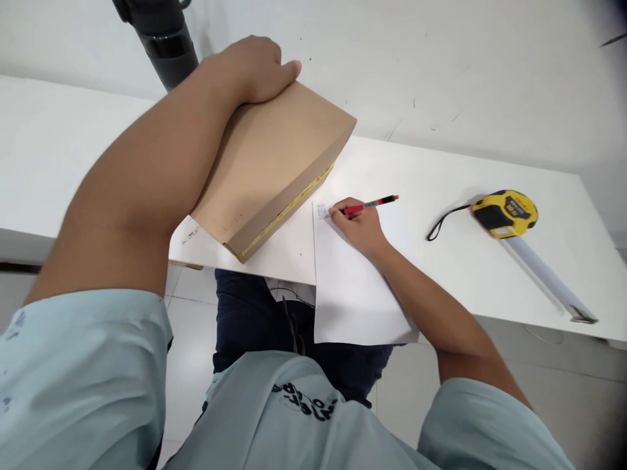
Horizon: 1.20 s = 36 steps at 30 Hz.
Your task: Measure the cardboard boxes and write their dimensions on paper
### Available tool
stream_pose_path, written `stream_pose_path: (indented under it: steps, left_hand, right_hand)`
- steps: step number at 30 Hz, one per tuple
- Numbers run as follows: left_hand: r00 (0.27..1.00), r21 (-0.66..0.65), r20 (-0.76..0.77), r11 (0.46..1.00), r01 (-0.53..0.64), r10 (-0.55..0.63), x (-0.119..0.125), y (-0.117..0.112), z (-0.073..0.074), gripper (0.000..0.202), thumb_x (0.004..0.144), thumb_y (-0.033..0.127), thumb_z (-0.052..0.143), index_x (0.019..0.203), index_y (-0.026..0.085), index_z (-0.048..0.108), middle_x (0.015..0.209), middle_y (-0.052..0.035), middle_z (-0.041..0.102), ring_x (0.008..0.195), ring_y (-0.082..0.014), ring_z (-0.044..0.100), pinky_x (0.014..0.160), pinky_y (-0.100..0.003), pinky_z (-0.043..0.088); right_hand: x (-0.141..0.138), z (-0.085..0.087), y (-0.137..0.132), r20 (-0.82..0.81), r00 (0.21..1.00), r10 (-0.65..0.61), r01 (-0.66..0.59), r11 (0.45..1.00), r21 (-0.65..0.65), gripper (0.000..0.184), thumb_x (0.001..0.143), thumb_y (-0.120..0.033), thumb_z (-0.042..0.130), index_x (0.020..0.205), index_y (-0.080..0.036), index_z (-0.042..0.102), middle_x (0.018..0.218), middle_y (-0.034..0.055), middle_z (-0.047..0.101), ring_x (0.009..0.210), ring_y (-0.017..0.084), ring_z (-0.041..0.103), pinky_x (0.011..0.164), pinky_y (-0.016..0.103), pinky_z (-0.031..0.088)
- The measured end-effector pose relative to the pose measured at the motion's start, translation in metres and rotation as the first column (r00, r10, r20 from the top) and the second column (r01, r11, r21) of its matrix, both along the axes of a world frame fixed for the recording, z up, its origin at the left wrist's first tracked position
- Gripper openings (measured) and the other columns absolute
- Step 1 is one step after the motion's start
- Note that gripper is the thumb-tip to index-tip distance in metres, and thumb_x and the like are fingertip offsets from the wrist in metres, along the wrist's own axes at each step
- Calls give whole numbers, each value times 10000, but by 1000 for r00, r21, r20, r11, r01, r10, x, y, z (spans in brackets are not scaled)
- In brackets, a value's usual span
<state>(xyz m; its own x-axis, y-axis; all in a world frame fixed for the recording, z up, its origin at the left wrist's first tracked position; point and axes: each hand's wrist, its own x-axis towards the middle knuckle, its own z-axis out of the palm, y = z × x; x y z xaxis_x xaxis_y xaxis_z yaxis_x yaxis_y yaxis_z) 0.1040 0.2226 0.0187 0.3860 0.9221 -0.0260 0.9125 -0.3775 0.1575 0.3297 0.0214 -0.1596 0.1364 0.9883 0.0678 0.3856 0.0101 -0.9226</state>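
Note:
A brown cardboard box [284, 153] rests on the white table, and my left hand [257, 68] grips its far upper edge. My left thumb lies along the top, while the other fingers curl over the far side, partly hidden. A yellow strip [289, 207] with dark marks runs along the box's near side. In my right hand [362, 228] is a red and black pen [369, 205], its tip end by small handwriting near the top left corner of a white sheet of paper [353, 300]. The sheet hangs over the table's front edge.
To the right lies a yellow and black tape measure [507, 212] with its blade pulled out and a black wrist strap. A dark cylindrical object [166, 46] stands behind my left forearm. The white table [411, 176] meets a marked wall at the back.

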Motion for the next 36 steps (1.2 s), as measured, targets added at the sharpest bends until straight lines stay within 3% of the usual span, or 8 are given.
stream_pose_path:
  steps: [9, 17, 25, 30, 36]
  left_hand:
    - [1000, -26, -2, 999, 18, -18, -2, -2, 3, 778, 1088, 647, 306, 1504, 66, 613, 1579, -193, 590, 1461, -413, 530, 1197, -580, 414]
    - [999, -23, 19, 999, 32, -32, -4, -3, 2, 742, 1094, 617, 319, 1453, 56, 644, 1544, -233, 611, 1427, -430, 570, 1141, -577, 447]
    - [997, -48, 27, 997, -65, 67, -5, -5, 3, 789, 1078, 666, 333, 1511, 56, 583, 1526, -237, 622, 1389, -443, 602, 1111, -588, 472]
    - [998, -74, 16, 995, -63, 64, -6, -4, 6, 770, 1088, 674, 337, 1488, 78, 618, 1524, -200, 631, 1398, -405, 600, 1141, -550, 457]
    - [997, -80, 24, 994, -73, 75, -6, -4, 5, 790, 1089, 678, 345, 1496, 51, 599, 1530, -215, 624, 1401, -398, 596, 1146, -547, 445]
  right_hand:
    - [0, -7, 3, 3, 1000, -20, 20, 999, 25, 257, 760, -465, 701, 722, -217, 642, 621, -5, 543, 625, 130, 461, 559, 277, 366]
    - [0, -6, 6, 0, 1000, 15, -15, 1000, -9, 303, 748, -514, 698, 730, -215, 653, 614, 2, 552, 618, 137, 464, 557, 287, 370]
    - [-1, -3, 7, 3, 1000, 20, -20, 999, -33, 280, 725, -488, 688, 701, -225, 596, 617, -8, 526, 628, 135, 447, 578, 289, 353]
    - [-1, -3, 6, 4, 1000, 1, -1, 1000, -21, 282, 753, -508, 643, 720, -232, 592, 641, 0, 536, 663, 152, 472, 598, 295, 363]
    - [-2, -2, 7, 12, 1000, 12, -11, 1000, -27, 251, 733, -471, 651, 698, -232, 581, 646, -1, 539, 667, 152, 467, 606, 294, 364]
